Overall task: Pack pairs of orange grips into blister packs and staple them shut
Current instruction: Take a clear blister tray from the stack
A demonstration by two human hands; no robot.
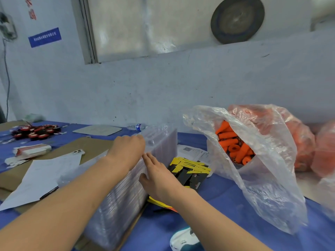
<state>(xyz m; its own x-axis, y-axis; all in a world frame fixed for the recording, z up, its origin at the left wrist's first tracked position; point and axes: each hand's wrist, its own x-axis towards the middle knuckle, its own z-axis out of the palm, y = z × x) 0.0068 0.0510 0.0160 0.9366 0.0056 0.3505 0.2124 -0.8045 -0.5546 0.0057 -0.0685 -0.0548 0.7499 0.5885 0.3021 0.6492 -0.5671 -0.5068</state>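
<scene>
I am working at the blue-clothed bench point(217, 205), whose far edge is meeting the wall point(163, 87) just behind everything. The long stack of blister packs point(126, 196) is running from near me away toward the wall, and with the paper sheet point(45, 178) beside it is closing off my left. Bare cloth is lying open between the stack and the clear bag point(262, 169) on the right. My left grip point(126, 151) is sitting on top of the stack near its far end, fingers curling down over the packs and clamping them. My right grip point(159, 182) is pressing the stack's right side, fingers straight and apart. The orange grips point(233, 147) are lying in the bag's open mouth, well right of both hands. Black-and-yellow cards point(190, 171) are lying between, just beside my right grip.
</scene>
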